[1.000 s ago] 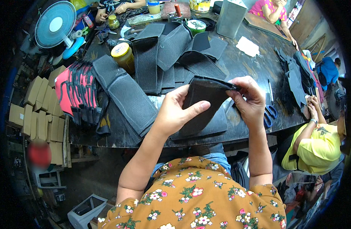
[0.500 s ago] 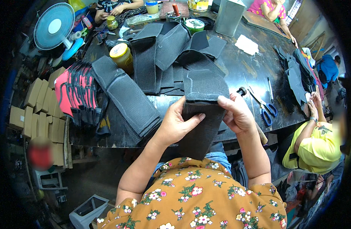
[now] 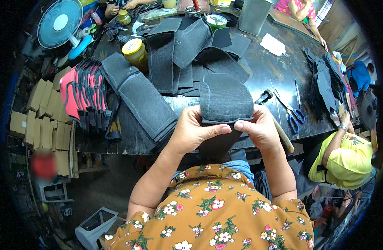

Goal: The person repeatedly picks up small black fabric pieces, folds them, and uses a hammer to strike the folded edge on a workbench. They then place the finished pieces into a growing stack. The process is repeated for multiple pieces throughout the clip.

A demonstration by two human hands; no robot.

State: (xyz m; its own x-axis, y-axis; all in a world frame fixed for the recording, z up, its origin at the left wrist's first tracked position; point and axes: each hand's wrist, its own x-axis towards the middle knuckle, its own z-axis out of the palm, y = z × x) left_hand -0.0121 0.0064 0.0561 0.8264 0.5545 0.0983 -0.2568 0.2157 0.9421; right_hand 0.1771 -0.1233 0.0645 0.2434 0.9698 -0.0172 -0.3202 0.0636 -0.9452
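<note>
A black fabric piece, edged with a pale stitched or marked line, is folded over between my two hands above the table's near edge. My left hand grips its left side, thumb along the folded edge. On the other side my right hand pinches the same edge, the thumbs nearly meeting. A darker tail of the piece hangs below toward my lap. Close left lies a stack of similar black pieces; more black pieces are heaped beyond. A hammer rests just right of my right hand.
Blue-handled scissors and a pen lie to the right on the dark table. A yellow-lidded jar, pink-and-black pieces and a fan are at left. A person in yellow works at right; others sit across.
Both hands have drawn closer together on the fabric piece, the right thumb moving inward along its edge. The folded part now comes lower over the hanging tail.
</note>
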